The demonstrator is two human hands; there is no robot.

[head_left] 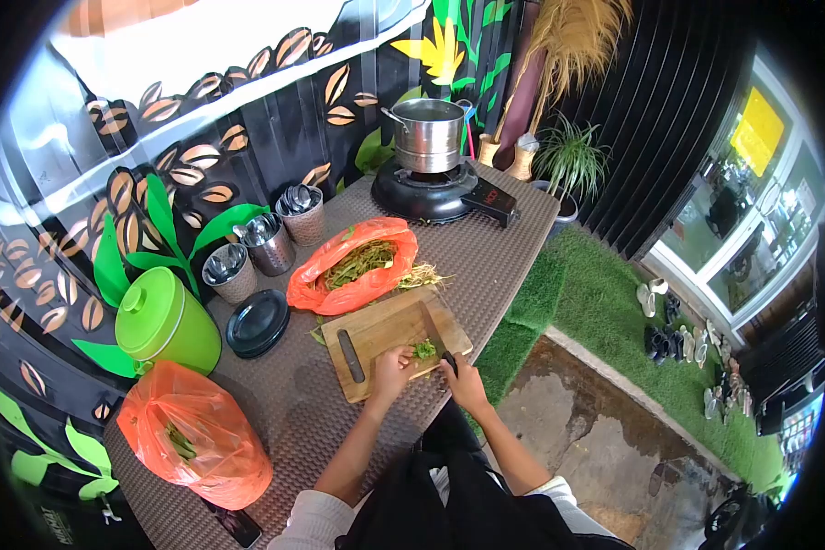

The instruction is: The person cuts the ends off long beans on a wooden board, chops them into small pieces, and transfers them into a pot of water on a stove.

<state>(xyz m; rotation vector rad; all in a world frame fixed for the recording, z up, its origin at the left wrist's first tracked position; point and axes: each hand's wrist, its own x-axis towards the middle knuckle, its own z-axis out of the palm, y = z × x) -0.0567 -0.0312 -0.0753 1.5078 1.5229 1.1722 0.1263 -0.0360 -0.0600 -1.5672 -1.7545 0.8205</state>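
A wooden cutting board (pixel 380 341) lies at an angle on the table edge in front of me. On it is a small heap of cut greens (pixel 424 349). My left hand (pixel 393 370) rests on the board with curled fingers closed at the left side of these greens. My right hand (pixel 468 379) is closed around the black handle of a kitchen knife (pixel 432 324). The blade points away from me over the board, just right of the greens. Behind the board, an open orange plastic bag (pixel 313 295) holds green stalks (pixel 362 264), with some stalk ends lying beside it.
A steel pot (pixel 428 137) stands on a black portable stove (pixel 420 203) at the far end. Along the wall are cutlery cups (pixel 268 246), dark plates (pixel 258 323) and a green lidded bucket (pixel 167 321). Another orange bag (pixel 202 440) and a phone (pixel 238 526) lie front left.
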